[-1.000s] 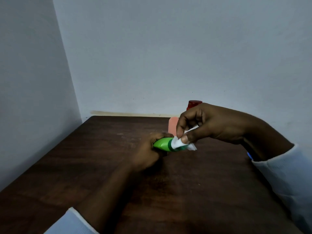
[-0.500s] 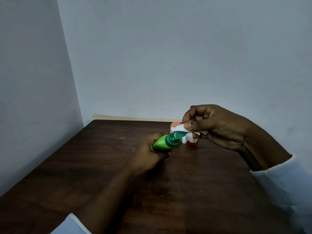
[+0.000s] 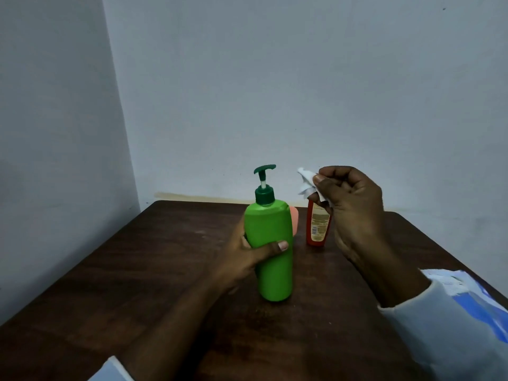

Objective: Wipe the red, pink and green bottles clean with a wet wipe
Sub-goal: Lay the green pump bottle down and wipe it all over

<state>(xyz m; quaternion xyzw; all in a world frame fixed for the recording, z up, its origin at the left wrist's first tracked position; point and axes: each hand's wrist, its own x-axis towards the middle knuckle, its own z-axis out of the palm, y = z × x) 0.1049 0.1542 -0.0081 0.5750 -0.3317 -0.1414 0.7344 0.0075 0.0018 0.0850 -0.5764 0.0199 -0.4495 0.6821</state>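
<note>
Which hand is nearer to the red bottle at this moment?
Right. The right hand, pinching the wet wipe, is raised beside the red bottle and hides its cap in this view. The left hand grips the green bottle, further to the left.

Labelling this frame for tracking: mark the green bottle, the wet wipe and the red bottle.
green bottle (image 3: 268,224): head view, on the bare upper body below the pump collar.
wet wipe (image 3: 306,182): head view, on its crumpled white middle.
red bottle (image 3: 318,222): head view, on the front label.
</note>
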